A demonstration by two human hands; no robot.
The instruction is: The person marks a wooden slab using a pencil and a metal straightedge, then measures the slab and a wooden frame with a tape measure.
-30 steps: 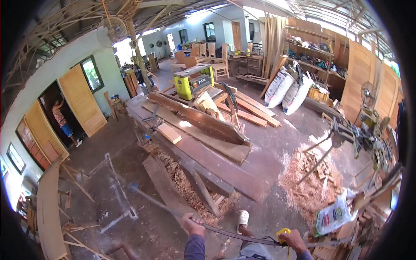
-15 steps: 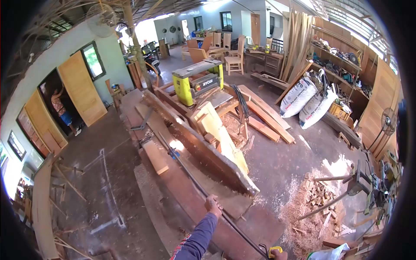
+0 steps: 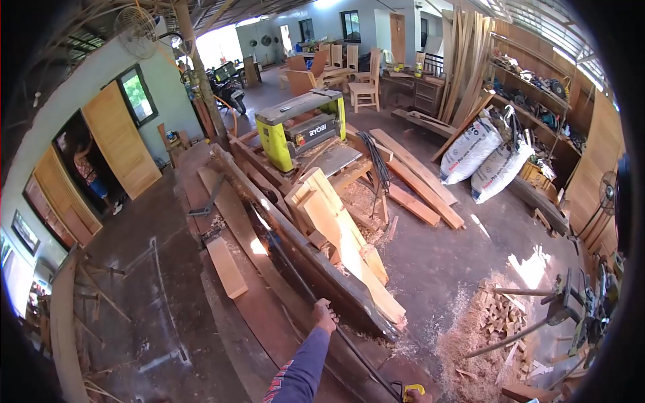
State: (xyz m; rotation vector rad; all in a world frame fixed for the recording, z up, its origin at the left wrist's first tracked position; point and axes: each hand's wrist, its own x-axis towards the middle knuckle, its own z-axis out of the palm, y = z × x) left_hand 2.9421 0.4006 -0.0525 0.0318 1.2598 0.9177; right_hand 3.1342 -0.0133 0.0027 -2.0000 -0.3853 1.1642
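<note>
A long black bar clamp (image 3: pixel 351 347) runs diagonally over the wooden planks. My left hand (image 3: pixel 324 316), in a dark blue sleeve, is wrapped around its bar near the end of a thick beam (image 3: pixel 327 277). At the bottom edge, my right hand (image 3: pixel 420 397) is closed at the clamp's yellow grip (image 3: pixel 412 388), partly cut off by the frame. The far end of the bar, with a small blue part, lies against the near side of the beam. A short light wood block (image 3: pixel 227 268) sits on the planks to the left.
A green planer (image 3: pixel 299 127) stands beyond the beam, with wood panels (image 3: pixel 346 232) leaning before it. Shavings and offcuts (image 3: pixel 485 329) are heaped on the right. White sacks (image 3: pixel 500 158) stand by shelves. A person (image 3: pixel 89 171) is at the left doorway.
My left hand and the bar clamp have shifted slightly left and closer to the thick beam. The view has also turned a little. Both hands keep their hold on the clamp.
</note>
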